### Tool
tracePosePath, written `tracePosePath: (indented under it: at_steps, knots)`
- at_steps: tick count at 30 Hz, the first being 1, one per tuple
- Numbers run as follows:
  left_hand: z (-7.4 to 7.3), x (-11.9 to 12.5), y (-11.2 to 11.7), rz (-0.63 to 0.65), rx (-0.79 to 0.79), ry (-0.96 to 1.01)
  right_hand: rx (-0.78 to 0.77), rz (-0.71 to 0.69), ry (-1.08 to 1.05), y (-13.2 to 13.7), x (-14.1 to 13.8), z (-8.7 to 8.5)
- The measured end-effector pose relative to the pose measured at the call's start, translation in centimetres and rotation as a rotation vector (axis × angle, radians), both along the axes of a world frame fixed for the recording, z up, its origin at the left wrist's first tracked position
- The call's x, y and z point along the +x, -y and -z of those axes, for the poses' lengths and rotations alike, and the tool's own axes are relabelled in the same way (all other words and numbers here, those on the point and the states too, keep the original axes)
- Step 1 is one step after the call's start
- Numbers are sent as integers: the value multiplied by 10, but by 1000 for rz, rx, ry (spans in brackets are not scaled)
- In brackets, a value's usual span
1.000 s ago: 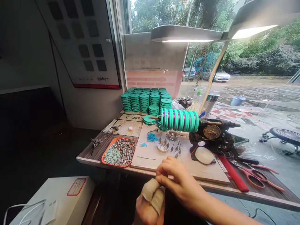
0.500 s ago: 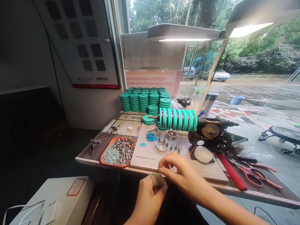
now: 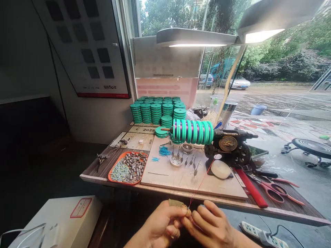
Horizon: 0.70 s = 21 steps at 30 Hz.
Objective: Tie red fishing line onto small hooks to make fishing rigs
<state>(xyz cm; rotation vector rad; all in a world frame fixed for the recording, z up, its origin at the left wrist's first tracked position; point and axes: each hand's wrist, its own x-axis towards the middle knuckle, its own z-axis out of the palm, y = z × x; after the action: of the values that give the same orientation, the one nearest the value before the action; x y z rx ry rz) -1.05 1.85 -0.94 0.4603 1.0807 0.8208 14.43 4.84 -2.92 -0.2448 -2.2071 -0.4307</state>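
Note:
Both my hands meet below the table's front edge, fingertips pinched together. My left hand (image 3: 162, 225), with tape on the forefinger, and my right hand (image 3: 210, 225) pinch a thin red thread (image 3: 200, 184) that runs up over the white board (image 3: 168, 172) toward the black hand-crank winder (image 3: 229, 150). A row of green spools (image 3: 192, 131) sits on the winder's shaft. Small metal hooks and swivels (image 3: 191, 162) lie on the board.
Stacks of green spools (image 3: 157, 112) stand at the back. An orange tray (image 3: 112, 174) holds grey and pale tubes. Red-handled scissors (image 3: 278, 191) and a red bar (image 3: 250, 187) lie at right. A white box (image 3: 51, 220) sits low left, a power strip (image 3: 261, 234) low right.
My hands dropped from the table edge to below it and came together. The right hand drew the red thread toward me off the board.

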Motion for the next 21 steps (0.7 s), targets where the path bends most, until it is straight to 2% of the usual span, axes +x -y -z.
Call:
tracePosePath:
  at_steps: [3,7,9,12,14,16,18,21]
  knots:
    - [4,-1,0,7,47,-47,-10,-32,16,0,-1,0]
    - [13,0,3,-37,232,-219,-1,-51,60,8,-3,13]
    - [16,2,6,-80,381,-372,-30,-40,50,12,-5,21]
    - [23,4,14,-92,755,-719,-198,-86,-8,14,-10,21]
    - [31,5,19,-99,1004,-905,-350,-175,-38,12,-13,9]
    - [40,7,22,-143,1139,-986,-527,-231,-12,6,-14,-9]
    - [47,9,24,-229,1141,-1024,-738,-187,35,0,-15,-28]
    - [50,15,25,-404,994,-991,-974,-83,68,-8,-18,-47]
